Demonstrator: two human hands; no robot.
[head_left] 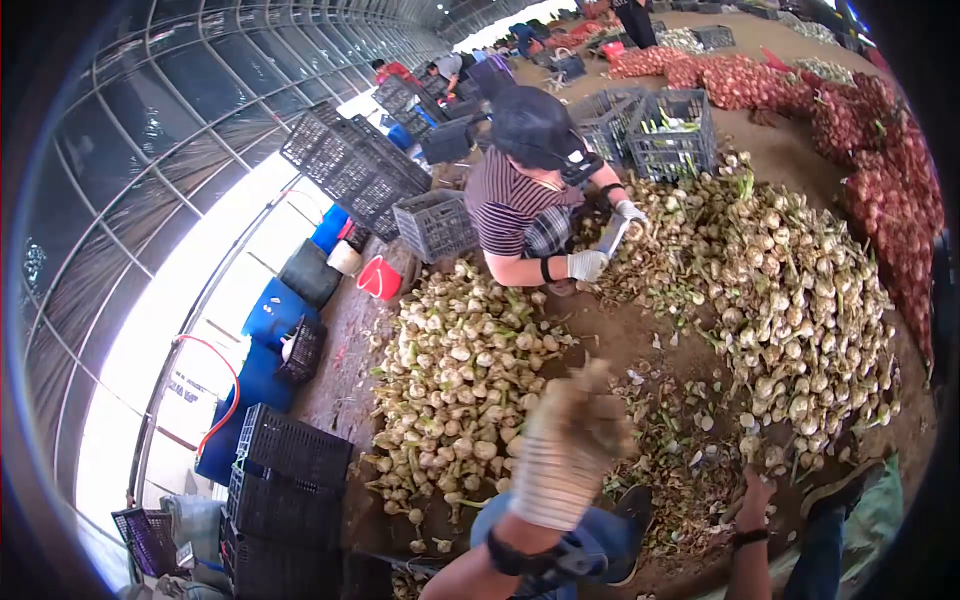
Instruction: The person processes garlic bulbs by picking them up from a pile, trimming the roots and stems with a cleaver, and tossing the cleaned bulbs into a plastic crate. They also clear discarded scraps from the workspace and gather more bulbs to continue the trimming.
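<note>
My left hand [575,445], in a pale striped glove, is raised at the centre, over the ground between two garlic piles. Its fingers are curled in and blurred; what they hold, if anything, cannot be made out. Lower right, my right hand [755,500] reaches to the near edge of the right garlic pile [810,320]. Its fingers come together at a garlic bulb [750,446]. To the left of my left hand lies another garlic pile [460,370], its bulbs with short green stems. Trimmed stems and peelings [680,450] cover the ground between my hands.
A co-worker [520,190] in gloves crouches across from me, holding something at the right pile. Black crates [290,450] stack at left beside blue barrels [270,315] and a red bucket [379,278]. Filled red mesh sacks [890,210] line the right side. My shoe [632,535] is below.
</note>
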